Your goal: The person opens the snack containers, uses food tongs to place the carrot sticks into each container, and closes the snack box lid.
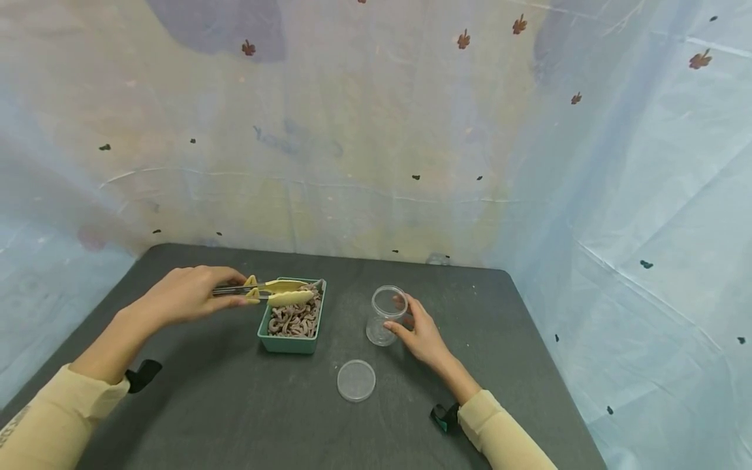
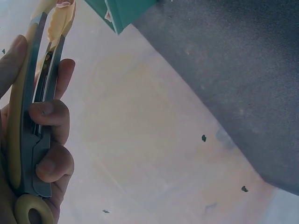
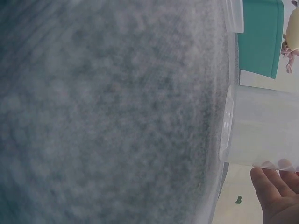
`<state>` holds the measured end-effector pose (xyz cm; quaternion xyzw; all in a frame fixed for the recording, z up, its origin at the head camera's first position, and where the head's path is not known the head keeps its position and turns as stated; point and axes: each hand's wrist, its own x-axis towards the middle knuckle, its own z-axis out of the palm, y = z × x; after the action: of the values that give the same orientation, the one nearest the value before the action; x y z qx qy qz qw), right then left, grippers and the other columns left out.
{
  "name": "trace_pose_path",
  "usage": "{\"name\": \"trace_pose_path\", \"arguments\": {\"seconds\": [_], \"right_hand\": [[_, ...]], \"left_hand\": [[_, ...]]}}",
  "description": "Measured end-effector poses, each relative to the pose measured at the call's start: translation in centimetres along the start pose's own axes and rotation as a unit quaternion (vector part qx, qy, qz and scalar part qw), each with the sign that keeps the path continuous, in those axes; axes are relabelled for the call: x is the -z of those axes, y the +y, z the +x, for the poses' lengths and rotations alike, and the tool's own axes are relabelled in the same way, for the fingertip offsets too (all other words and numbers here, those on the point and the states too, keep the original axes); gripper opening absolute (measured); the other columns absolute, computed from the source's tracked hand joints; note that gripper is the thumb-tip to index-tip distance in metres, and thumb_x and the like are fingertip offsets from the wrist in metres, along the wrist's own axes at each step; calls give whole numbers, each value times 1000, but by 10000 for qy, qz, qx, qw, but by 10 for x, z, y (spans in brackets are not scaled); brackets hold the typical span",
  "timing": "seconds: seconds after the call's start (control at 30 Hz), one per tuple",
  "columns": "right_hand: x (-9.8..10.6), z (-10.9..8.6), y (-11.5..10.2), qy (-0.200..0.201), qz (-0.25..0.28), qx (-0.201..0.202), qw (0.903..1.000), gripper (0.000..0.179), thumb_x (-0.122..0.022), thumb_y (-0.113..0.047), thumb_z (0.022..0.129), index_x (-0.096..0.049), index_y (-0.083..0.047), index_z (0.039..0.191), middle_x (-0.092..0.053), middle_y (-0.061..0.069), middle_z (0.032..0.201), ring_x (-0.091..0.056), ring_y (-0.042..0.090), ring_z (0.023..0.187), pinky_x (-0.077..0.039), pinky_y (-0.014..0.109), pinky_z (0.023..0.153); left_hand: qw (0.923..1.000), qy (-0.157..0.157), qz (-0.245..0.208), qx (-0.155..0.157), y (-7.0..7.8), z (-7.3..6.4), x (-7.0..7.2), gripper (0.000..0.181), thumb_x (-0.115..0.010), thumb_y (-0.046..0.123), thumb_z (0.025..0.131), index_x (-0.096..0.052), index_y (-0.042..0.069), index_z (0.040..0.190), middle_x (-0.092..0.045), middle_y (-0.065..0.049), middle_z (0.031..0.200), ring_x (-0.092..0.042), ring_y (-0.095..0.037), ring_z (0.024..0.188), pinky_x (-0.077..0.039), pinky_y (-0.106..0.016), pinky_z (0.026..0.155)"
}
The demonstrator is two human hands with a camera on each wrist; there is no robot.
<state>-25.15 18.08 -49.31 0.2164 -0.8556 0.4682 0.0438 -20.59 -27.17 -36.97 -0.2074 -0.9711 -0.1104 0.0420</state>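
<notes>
The left hand [image 1: 196, 295] grips the yellow-tipped tongs [image 1: 288, 299] with curled fingers, the tips a little apart, above the green tub [image 1: 286, 344] of greyish curled pieces [image 1: 292, 322]; the tongs' long axis points rightward, on which side the clear jar [image 1: 379, 321] stands upright (the nearer right hand [image 1: 425, 336] holds it by fingers and thumb), the round lid [image 1: 356, 380] lying in front

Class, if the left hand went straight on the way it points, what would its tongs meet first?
Probably the jar: the tongs in the left hand point across the box toward it. Height is unclear, so they might clip the box first.
</notes>
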Motion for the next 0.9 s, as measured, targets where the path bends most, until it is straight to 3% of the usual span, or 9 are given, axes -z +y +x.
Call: {"name": "trace_pose_path", "arguments": {"seconds": [0.4, 0.6, 0.9], "right_hand": [[-1, -2, 1, -33, 28, -79, 10000, 67, -79, -25, 96, -47, -5, 152, -51, 14, 149, -54, 34, 137, -50, 51, 107], [-1, -1, 2, -19, 80, -58, 9999, 66, -79, -25, 96, -48, -9, 152, -51, 13, 149, -54, 32, 137, -50, 49, 108], [0, 0, 1, -2, 71, -53, 10000, 66, -79, -25, 96, -48, -9, 152, -51, 14, 149, -54, 33, 137, -50, 49, 107]], "left_hand": [[10000, 82, -8, -15, 5, 2, 4, 47, -74, 48, 96, -73, 12, 125, -76, -7, 117, -73, -25, 92, -57, -42, 66], [9998, 173, -13, -79, 8, 7, 8, 46, -74, 47, 96, -73, 14, 127, -75, -5, 120, -73, -24, 95, -57, -45, 69], [9996, 170, -125, -174, 21, 20, 14, 53, -67, 59, 97, -72, 16, 129, -75, -4, 121, -73, -25, 99, -57, -47, 72]]}}
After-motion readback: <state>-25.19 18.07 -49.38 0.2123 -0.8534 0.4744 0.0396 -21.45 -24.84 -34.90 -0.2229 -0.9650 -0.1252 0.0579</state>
